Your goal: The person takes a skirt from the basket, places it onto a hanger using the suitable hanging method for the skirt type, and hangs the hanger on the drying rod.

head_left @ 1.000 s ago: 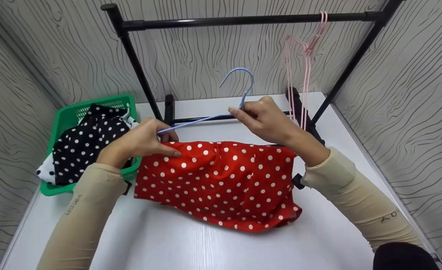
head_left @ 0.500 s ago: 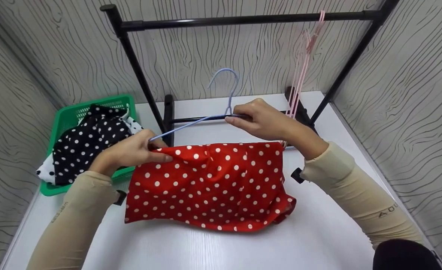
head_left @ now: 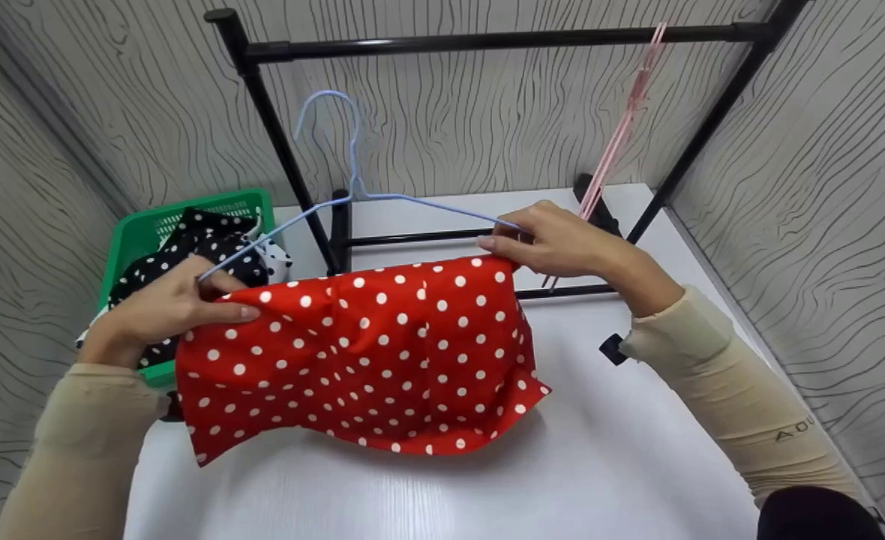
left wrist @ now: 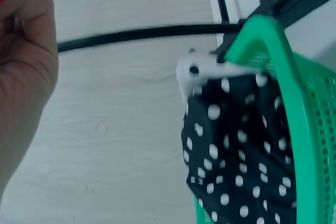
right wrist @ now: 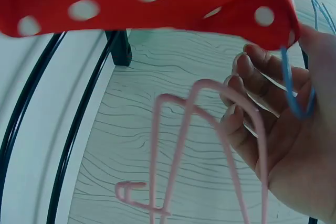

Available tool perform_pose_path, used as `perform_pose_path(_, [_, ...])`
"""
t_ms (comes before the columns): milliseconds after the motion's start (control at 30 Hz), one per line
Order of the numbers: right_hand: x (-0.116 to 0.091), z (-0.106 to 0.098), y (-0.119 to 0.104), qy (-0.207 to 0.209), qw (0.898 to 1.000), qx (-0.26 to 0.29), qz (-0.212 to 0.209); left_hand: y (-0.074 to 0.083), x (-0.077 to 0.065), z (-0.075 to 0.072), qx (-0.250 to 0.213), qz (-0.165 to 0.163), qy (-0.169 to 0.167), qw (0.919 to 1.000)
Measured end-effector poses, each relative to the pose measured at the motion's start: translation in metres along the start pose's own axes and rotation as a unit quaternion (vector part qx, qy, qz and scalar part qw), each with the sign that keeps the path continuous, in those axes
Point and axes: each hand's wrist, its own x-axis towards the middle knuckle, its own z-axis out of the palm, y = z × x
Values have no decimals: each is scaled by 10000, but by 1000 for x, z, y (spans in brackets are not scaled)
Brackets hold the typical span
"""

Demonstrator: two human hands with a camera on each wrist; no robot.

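A red garment with white dots (head_left: 382, 360) hangs between my two hands over the white table, its top edge nearly straight and its lower edge drooping. My left hand (head_left: 161, 307) grips its upper left corner, thumb lying across the front. The left arm of a light-blue hanger (head_left: 353, 154) runs into that same hand, and the hook stands up above the cloth. At the upper right corner, my right hand (head_left: 562, 241) holds the hanger's other arm. In the right wrist view, the blue end of the hanger (right wrist: 298, 106) lies across the palm, beside the garment's corner.
Behind stands a black rack with a top rail (head_left: 450, 41). Pink hangers (head_left: 613, 146) hang at its right end, close to my right hand. On the left, a green basket (head_left: 118, 240) holds black-and-white dotted cloth (head_left: 214, 244).
My hands have shifted left with the garment and blue hanger. My right hand has slid from near the hook out along the hanger's right arm. The pink hangers have swung.
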Motion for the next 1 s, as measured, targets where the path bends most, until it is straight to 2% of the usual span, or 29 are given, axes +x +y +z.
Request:
perform_pose_path(133, [-5, -5, 6, 185, 9994, 249, 140, 0, -14, -6, -92, -22, 282, 9996])
perform_pose_path(233, [-4, -3, 10, 224, 9982, 520, 206, -1, -22, -10, -141, 144, 621, 9979])
perform_pose_path(367, [-4, 3, 19, -17, 9971, 683, 323, -5, -30, -12, -155, 418, 1281, 9908])
perform_pose_path(467, [-5, 5, 27, -154, 9963, 640, 554, -6, -32, -11, -208, 349, 1724, 9842])
perform_pose_path(533, [-7, 6, 30, -108, 9962, 516, 699, -5, -32, -10, -207, 284, 1870, 9817])
perform_pose_path(667, [-6, 5, 29, 323, 9946, 379, 915, -4, -28, -8, -4, 178, 1871, 9822])
perform_pose_path(800, [0, 5, 20, 740, 9918, 828, 639, -4, -23, -4, 95, 86, 1664, 9860])
perform_pose_path(933, [11, 10, 13, 694, 9873, 1414, 192, -6, -17, 1, 135, 95, 1481, 9888])
perform_pose_path(1000, [15, 13, 11, 594, 9846, 1637, 177, -7, -15, 3, 135, 145, 1444, 9893])
